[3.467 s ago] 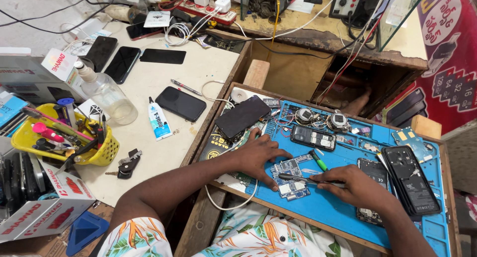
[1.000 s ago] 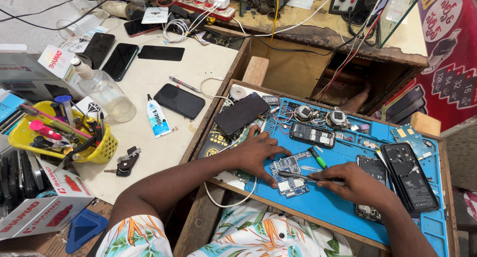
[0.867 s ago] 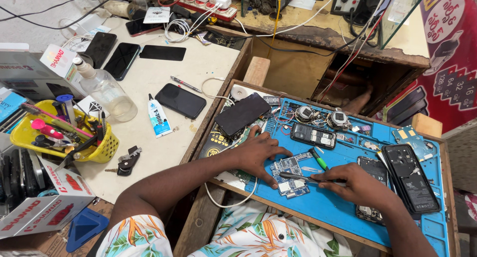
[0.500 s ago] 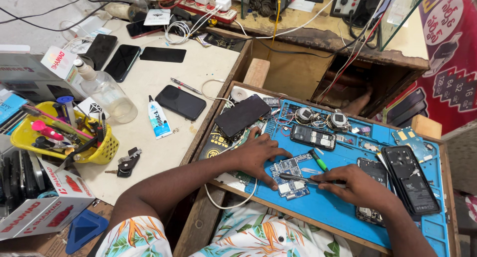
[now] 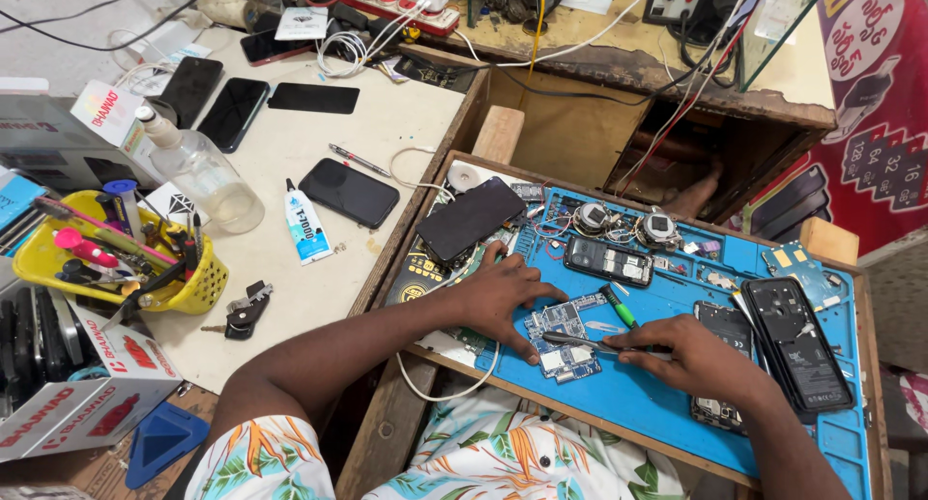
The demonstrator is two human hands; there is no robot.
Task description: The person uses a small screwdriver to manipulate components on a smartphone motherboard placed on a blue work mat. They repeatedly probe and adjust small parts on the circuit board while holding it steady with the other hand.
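A small blue circuit board (image 5: 561, 338) lies on the blue work mat (image 5: 638, 403). My left hand (image 5: 503, 295) rests flat on the mat with its fingers pressed on the board's left edge. My right hand (image 5: 691, 357) grips metal tweezers (image 5: 575, 341) whose tips touch the board. A green-handled tool (image 5: 619, 305) lies just behind the board.
Opened phones (image 5: 797, 345), a phone with screen down (image 5: 471, 218), small round parts (image 5: 659, 228) and wires crowd the mat. On the left bench sit a black phone (image 5: 348, 192), a glue tube (image 5: 305, 228), a clear bottle (image 5: 198, 171), a yellow tool basket (image 5: 116, 258) and keys (image 5: 246, 310).
Both hands stay on the circuit board with only tiny shifts of the tweezers; the view has barely moved.
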